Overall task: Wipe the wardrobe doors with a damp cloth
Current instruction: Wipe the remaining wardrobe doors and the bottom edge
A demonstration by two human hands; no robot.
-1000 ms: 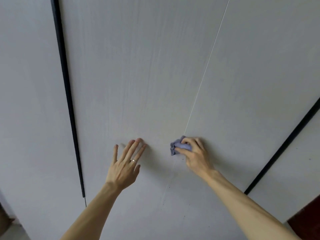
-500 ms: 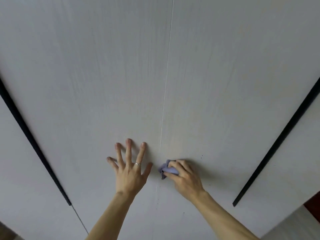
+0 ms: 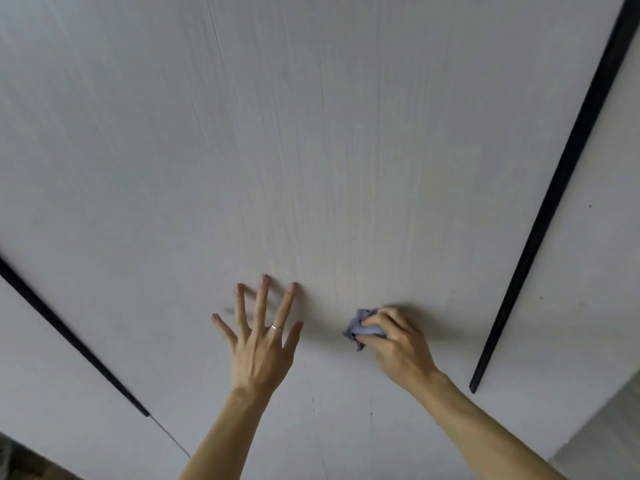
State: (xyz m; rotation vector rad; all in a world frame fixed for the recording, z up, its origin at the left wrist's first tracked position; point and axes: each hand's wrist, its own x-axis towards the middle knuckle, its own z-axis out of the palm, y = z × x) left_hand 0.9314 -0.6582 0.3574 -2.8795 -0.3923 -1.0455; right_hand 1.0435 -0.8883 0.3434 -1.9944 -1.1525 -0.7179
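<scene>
The cloth (image 3: 364,329) is a small crumpled wad. Its long axis runs roughly 12 to 6 o'clock, and a loose corner points down toward 6 o'clock. It sits at about 10 o'clock from the right hand (image 3: 398,346), bunched under the curled fingertips and thumb that pinch it against the wardrobe door (image 3: 329,150). Seen from the left hand (image 3: 259,344), the wad lies at 3 o'clock, near but apart. It is pale lavender and creased, and most of it is hidden by the fingers; whether it is damp cannot be told.

The left hand holds nothing. Its fingers are straight and fanned wide toward 12 o'clock, the tips seemingly on the door panel. A thin ring (image 3: 276,327) sits on one finger.

The door is pale grey-white with fine grain streaks running 12 to 6 o'clock. A black strip (image 3: 554,188) borders it at 3 o'clock of the right hand, and another black strip (image 3: 69,341) slants at 9 o'clock of the left hand.
</scene>
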